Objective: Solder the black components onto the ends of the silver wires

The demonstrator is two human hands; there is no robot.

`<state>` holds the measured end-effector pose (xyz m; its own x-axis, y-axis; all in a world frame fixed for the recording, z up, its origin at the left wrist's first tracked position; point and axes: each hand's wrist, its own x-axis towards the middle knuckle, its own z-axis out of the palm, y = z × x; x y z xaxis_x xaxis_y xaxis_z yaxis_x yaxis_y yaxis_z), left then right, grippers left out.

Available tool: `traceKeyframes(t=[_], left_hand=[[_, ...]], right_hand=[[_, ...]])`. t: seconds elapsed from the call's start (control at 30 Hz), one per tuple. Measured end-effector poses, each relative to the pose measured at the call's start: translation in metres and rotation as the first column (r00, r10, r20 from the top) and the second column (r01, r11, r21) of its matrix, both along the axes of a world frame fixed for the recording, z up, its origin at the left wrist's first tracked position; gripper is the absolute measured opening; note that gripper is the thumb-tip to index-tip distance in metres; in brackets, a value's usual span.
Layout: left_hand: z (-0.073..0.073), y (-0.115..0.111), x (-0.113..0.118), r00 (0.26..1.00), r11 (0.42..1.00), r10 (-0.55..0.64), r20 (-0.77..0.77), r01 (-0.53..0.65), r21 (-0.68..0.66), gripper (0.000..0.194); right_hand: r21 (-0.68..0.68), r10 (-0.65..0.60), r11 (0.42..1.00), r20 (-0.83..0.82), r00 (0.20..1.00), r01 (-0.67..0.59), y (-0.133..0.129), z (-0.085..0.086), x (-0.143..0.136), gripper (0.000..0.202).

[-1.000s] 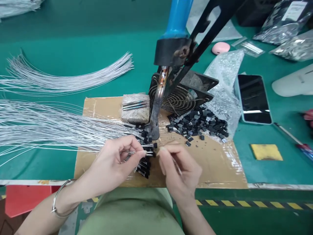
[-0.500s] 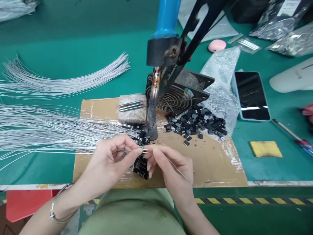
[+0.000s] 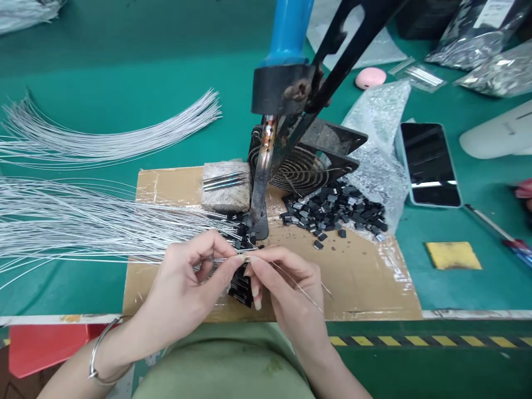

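My left hand [image 3: 189,282] pinches a thin white wire between thumb and forefinger, just below the metal nozzle [image 3: 261,183]. Its fingertips meet those of my right hand [image 3: 286,282], which is closed on thin wire; fine strands stick out past its palm to the lower right. Whatever lies right between the fingertips is too small to make out. Under and behind the fingers is a row of black pieces [image 3: 241,288]. A large bundle of white wires [image 3: 103,221] runs in from the left to black ends near the nozzle.
Loose black pieces [image 3: 336,208] are heaped on the cardboard [image 3: 357,282], right of a fan [image 3: 299,166]. A block [image 3: 226,188] bears metal rods. Another wire bundle [image 3: 137,141] lies behind. On the right are a phone [image 3: 430,163], a yellow sponge [image 3: 453,255] and a pen [image 3: 486,221].
My right fingertips have shifted slightly left, against my left fingertips. The strands beyond my right hand show more clearly. The whole view has moved a little.
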<state>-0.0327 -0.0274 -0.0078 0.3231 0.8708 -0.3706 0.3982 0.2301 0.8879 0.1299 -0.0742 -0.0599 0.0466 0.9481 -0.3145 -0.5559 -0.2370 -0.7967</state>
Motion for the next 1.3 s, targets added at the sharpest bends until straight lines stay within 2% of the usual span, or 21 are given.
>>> traceKeyframes(t=[0.27,0.83,1.1,1.3], left_hand=[[0.000,-0.002,0.002,1.000,0.999,0.004,-0.018,-0.004,-0.034,0.024],[-0.003,-0.004,0.005,0.999,0.999,0.020,0.043,-0.018,-0.050,0.025],[0.001,0.000,0.004,0.999,0.998,-0.035,0.008,0.036,-0.059,0.024],[-0.001,-0.001,0.005,1.000,0.999,-0.009,0.012,0.009,-0.037,0.024]], right_hand=[[-0.042,0.036,0.998,-0.036,0.999,-0.038,0.000,0.000,0.004,0.007],[-0.062,0.015,0.998,-0.026,1.000,-0.016,-0.001,-0.003,0.005,0.011],[-0.132,0.130,0.981,-0.084,0.988,-0.140,0.003,-0.001,0.016,0.015],[-0.108,0.120,0.986,-0.099,0.988,-0.130,0.002,-0.003,0.015,0.016]])
